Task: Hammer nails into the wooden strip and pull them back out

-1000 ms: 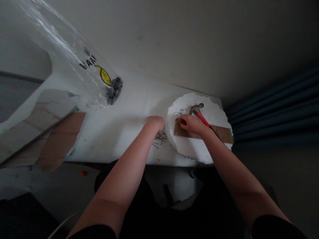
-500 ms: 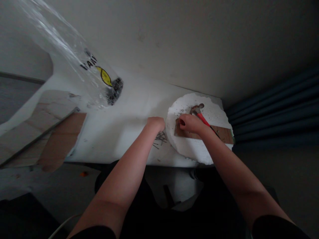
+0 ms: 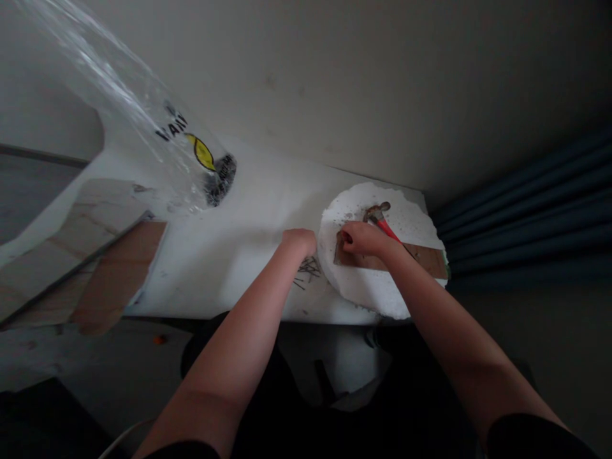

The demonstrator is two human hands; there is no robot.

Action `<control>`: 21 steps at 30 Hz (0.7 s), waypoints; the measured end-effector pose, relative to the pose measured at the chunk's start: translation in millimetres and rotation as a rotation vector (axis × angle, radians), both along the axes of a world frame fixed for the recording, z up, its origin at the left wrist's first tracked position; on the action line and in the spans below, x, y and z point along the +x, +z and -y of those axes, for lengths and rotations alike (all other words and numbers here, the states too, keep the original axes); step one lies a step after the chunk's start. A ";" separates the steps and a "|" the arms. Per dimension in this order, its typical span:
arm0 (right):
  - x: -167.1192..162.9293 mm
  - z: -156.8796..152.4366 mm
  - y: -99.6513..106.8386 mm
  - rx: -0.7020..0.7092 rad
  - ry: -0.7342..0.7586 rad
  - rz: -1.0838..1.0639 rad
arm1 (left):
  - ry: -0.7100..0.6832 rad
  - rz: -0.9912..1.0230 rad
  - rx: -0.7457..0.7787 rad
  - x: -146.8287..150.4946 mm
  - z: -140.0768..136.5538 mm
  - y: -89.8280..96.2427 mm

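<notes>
My left hand (image 3: 300, 242) is closed just left of the rough-edged round white slab (image 3: 375, 290), above a small heap of nails (image 3: 310, 268) on the white table. Its fingertips are hidden, so anything in them does not show. With curled fingers, my right hand (image 3: 362, 238) rests at the left end of a narrow brown wooden board (image 3: 428, 256) lying across the slab. What those fingers pinch is too small and dark to name. Behind that hand lies a hammer (image 3: 382, 218) with a red and black handle, its head pointing away from me.
On the left stand a clear plastic wrap roll (image 3: 157, 127) with a yellow logo and some wood-grained boards (image 3: 117, 268). A wall (image 3: 296, 83) closes off the table's back, and a dark blue curtain (image 3: 521, 210) hangs at right.
The view has tilted very slightly. My right fingers have shifted a little toward the board's left end; my left hand stays closed in about the same place.
</notes>
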State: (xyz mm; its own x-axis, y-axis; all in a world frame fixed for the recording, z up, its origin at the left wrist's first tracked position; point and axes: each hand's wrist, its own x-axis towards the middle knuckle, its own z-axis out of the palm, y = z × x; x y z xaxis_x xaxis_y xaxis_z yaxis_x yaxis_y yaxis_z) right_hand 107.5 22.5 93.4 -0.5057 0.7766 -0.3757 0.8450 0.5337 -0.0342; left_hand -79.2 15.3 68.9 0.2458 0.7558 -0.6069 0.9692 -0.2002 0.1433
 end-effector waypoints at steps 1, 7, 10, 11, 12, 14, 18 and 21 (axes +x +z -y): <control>-0.4 -1.1 0.1 -0.010 0.005 0.005 | 0.000 -0.002 0.002 -0.1 -0.3 -0.3; -4.4 -2.4 4.5 -0.027 0.038 0.027 | -0.004 -0.010 0.010 -0.6 -2.0 -3.2; -5.4 -2.1 6.7 -0.031 0.042 0.043 | -0.001 0.004 0.016 -0.6 -1.9 -2.5; -5.3 -2.2 6.9 -0.032 0.046 0.044 | 0.001 0.005 0.013 -0.5 -1.7 -1.7; -5.1 -2.4 6.9 -0.032 0.050 0.045 | 0.004 0.004 0.008 -0.4 -1.4 -0.7; -4.5 -3.0 6.2 -0.031 0.059 0.049 | 0.012 0.005 0.005 0.2 -0.8 1.2; -4.3 -3.2 4.8 -0.014 0.074 0.063 | 0.019 0.018 0.005 1.8 -0.6 1.4; -5.9 -2.0 5.4 -0.003 0.085 0.078 | 0.024 0.023 0.015 2.1 -1.2 -1.6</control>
State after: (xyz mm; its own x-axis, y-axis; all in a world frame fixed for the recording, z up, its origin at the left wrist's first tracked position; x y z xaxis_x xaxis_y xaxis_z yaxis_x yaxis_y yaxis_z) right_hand 101.6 24.5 98.9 -0.5391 0.7305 -0.4192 0.7965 0.6040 0.0281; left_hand -77.1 16.4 67.2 0.2411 0.7705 -0.5901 0.9703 -0.1787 0.1630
